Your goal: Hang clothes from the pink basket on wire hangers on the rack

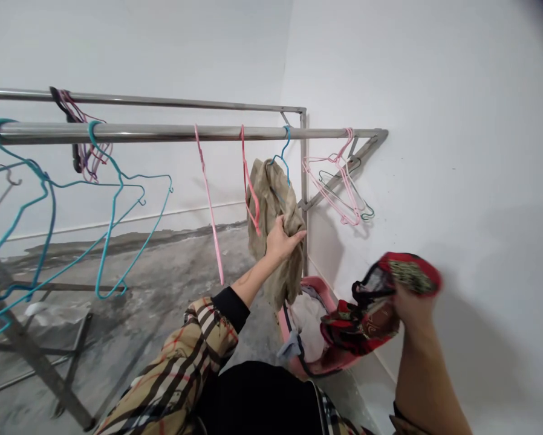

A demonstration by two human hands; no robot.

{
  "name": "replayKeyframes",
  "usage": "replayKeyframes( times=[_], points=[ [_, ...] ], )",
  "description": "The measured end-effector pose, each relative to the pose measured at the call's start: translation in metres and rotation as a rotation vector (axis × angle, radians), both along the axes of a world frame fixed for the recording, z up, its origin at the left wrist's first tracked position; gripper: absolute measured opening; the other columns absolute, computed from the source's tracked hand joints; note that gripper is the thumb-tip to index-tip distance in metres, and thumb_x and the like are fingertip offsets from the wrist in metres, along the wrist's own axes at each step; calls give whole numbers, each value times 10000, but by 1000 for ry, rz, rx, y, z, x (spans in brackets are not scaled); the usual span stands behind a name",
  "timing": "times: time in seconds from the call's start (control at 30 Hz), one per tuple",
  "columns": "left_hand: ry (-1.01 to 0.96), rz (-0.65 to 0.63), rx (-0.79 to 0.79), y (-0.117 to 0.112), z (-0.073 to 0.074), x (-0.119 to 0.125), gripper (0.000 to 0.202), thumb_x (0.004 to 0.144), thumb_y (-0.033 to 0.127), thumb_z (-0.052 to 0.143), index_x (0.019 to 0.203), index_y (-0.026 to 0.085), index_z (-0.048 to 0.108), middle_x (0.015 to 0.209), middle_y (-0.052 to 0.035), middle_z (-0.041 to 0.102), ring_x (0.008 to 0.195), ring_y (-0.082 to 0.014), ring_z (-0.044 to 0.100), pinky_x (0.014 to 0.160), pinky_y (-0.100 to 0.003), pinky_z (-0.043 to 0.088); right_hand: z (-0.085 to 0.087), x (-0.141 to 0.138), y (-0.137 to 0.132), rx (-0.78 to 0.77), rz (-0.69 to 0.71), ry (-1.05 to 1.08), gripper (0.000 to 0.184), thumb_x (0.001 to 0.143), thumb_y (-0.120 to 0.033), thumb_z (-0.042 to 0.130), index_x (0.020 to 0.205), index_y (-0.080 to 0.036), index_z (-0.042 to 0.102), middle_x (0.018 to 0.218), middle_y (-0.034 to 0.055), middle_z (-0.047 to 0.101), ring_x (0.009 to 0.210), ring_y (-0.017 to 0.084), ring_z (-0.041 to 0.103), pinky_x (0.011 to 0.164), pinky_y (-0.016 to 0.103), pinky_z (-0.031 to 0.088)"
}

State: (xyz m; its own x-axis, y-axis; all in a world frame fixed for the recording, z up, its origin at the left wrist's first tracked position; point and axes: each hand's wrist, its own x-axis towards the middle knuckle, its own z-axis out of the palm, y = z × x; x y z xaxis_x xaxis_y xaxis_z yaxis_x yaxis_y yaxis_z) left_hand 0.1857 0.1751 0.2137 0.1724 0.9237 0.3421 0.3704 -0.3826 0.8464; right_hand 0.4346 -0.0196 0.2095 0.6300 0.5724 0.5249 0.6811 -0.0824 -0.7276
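while the left hand (pixel 283 241) lies against the khaki garment (pixel 270 199), thumb spread and fingers partly hidden, so that i cannot tell whether it grips the cloth, the right hand (pixel 414 309), blurred, is closed around a bunched red patterned garment (pixel 360 331). the khaki garment hangs from a blue hanger (pixel 286 148) hooked over the front rail (pixel 153 132); below it sits a pink basket (pixel 322 286) with pale clothes (pixel 308 320) inside. just left hangs a red-pink hanger (pixel 256 205), and farther left, teal hangers (pixel 113 212).
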Motion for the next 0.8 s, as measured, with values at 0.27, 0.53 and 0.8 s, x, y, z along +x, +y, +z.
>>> replayKeyframes(
  times=[0.27, 0.53, 0.8],
  points=[
    [209, 36, 192, -15, 9, -13, 135, 844, 326, 592, 876, 196, 577, 909, -46, 665, 878, -207, 630, 770, -301, 470, -29, -60, 76, -624, 429, 207, 597, 743, -459, 634, 1211, -89, 596, 1126, 197, 667, 1046, 289, 636, 924, 420, 487],
    [565, -25, 448, -31, 16, -15, 202, 915, 210, 447, 1049, 147, 584, 1028, -119, 659, 958, -248, 597, 832, -363, 454, 45, -152, 137, -150, 557, 261, 664, 797, -575, 582, 1334, -195, 496, 1021, 84, 694, 872, 219, 658, 711, 328, 536],
    [603, -59, 492, -35, 8, -32, 348, 899, 180, 452, 1233, 200, 550, 1340, -67, 575, 1066, -221, 573, 920, -370, 457, 46, -164, 151, -323, 293, -199, 389, 965, -323, 286, 944, -150, 634, 904, 138, 702, 851, 232, 634, 742, 302, 429]
  ],
)
